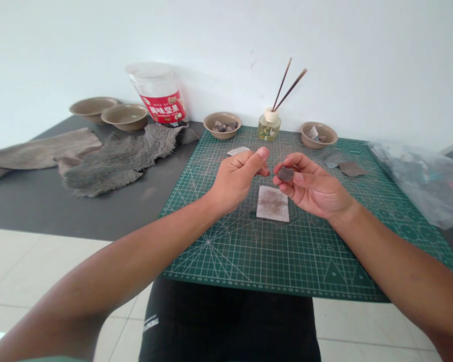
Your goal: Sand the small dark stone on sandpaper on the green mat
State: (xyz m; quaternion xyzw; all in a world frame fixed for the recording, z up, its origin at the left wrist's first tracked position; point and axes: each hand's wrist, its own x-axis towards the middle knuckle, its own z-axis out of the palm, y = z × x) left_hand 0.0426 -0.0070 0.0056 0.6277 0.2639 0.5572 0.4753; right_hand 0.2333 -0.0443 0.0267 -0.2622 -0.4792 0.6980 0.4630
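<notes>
Hands are near each other but not touching, raised over the green cutting mat [226, 256] on the table [94, 213]. Right hand [315, 190]: thumb and fingertips clamp a small dark grey piece [286, 174] by its edges, clear of the mat, one broad face exposed. Left hand [238, 175]: fingers curled in, thumb on top; whether anything is inside cannot be told.

Handling estimate: the piece looks light, stiff and dry, with a matte surface, so slipping seems unlikely under a modest pinch. Thin edges might chip if squeezed or dropped. Best hold is at opposite edges, leaving the face free.

Surroundings: a pale square sheet [266, 213], smudged brown, lies on the mat just below the hands. Behind, one bowl [222, 136] contains similar-looking pieces; a glass bottle [264, 131] with two sticks stands to its right.
</notes>
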